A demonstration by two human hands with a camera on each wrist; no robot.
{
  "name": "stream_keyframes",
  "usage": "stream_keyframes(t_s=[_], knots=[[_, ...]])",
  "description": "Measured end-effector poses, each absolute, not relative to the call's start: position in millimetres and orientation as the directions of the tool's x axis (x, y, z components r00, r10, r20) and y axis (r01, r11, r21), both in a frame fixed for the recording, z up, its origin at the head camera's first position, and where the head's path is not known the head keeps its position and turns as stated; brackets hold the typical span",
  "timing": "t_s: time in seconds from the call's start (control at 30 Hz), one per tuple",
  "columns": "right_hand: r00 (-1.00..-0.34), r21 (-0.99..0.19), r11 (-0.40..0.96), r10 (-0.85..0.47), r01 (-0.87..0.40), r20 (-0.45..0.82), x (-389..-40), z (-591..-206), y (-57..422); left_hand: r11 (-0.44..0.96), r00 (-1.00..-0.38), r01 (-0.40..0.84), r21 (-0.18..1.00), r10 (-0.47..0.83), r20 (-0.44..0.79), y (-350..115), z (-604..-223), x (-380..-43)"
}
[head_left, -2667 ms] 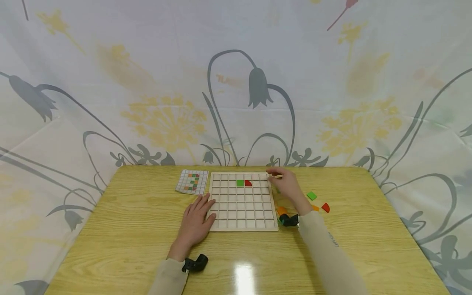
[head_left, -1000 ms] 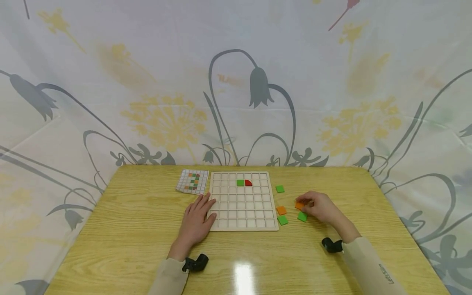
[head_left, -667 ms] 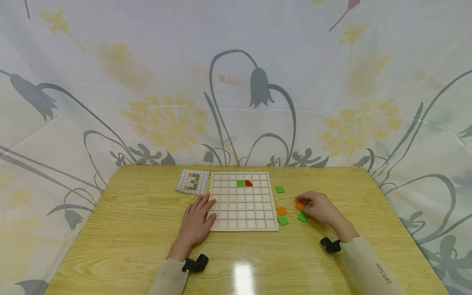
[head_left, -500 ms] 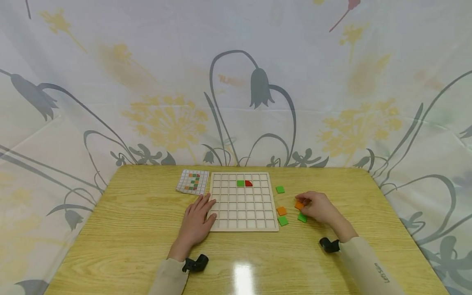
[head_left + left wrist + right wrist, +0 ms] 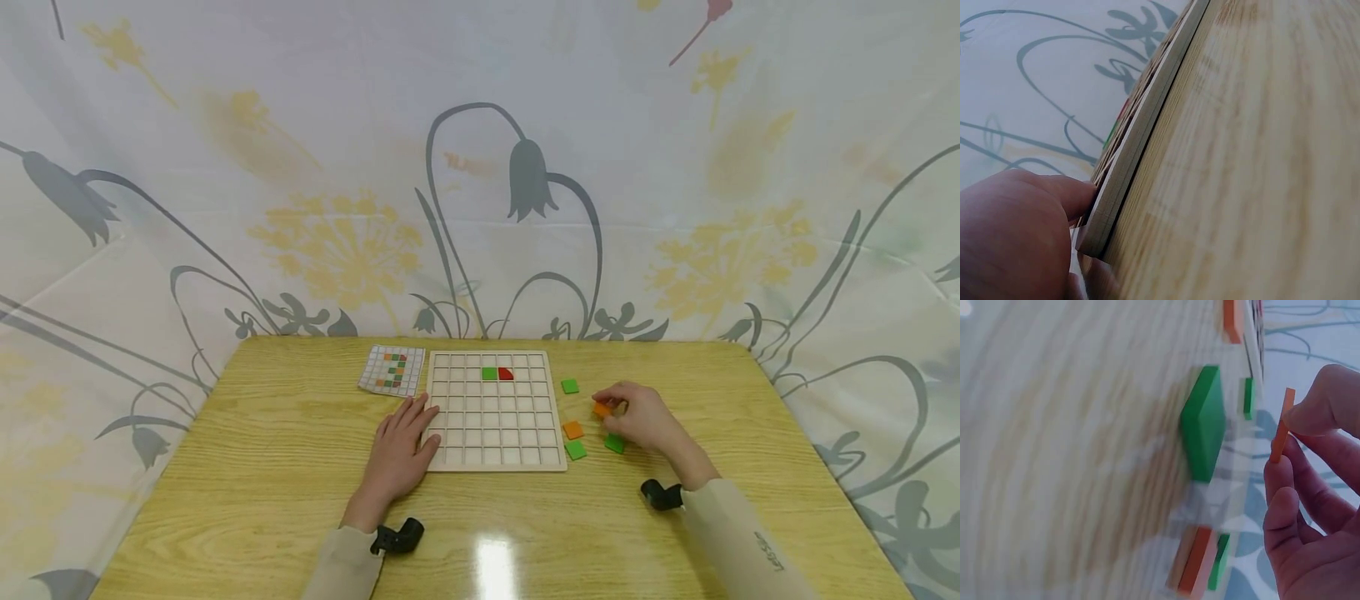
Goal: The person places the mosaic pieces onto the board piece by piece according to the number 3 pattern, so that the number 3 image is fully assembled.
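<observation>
Between thumb and fingers, my right hand (image 5: 640, 417) pinches an orange square tile (image 5: 1283, 425). In the right wrist view the tile is edge-on and raised off the table. Right below the hand lies a green tile (image 5: 614, 443). My left hand (image 5: 399, 450) lies flat at the left side of a pale wooden grid board (image 5: 491, 425), fingertips on its edge; the left wrist view shows the thumb at the board's side (image 5: 1116, 194). In the board's second row sit a green square (image 5: 489, 373) and a red quarter-circle tile (image 5: 506, 373), side by side.
Left of the board lies a pattern card (image 5: 393, 371) printed with coloured squares. Along the board's right side are a green tile (image 5: 570, 386), an orange tile (image 5: 573, 430) and another green one (image 5: 575, 450). A patterned cloth (image 5: 465, 250) hangs behind the table.
My right hand has gone from the board's upper right corner to the loose tiles, gripped an orange one, and now shifts it slightly up and left. The left hand stays put.
</observation>
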State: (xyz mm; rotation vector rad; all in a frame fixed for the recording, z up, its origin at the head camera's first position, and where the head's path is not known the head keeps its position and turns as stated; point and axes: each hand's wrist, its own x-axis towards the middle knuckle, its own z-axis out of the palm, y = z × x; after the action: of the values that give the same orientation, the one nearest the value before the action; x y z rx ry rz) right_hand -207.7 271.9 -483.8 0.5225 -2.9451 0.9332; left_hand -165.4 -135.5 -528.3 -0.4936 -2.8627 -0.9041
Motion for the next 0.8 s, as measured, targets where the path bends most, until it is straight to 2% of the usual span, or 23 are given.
stream_keyframes(t_s=[0.63,0.8], knots=[[-0.923,-0.647,0.663,-0.332,-0.375,0.195,-231,-487,227,0.76,-0.943,0.334,0.557,0.267,0.2,-134,-527,-165],[-0.924,-0.676,0.64,-0.335,-0.366,0.183,-237,-488,210,0.764,-0.943,0.334,0.552,0.267,0.2,-135,-528,-165]])
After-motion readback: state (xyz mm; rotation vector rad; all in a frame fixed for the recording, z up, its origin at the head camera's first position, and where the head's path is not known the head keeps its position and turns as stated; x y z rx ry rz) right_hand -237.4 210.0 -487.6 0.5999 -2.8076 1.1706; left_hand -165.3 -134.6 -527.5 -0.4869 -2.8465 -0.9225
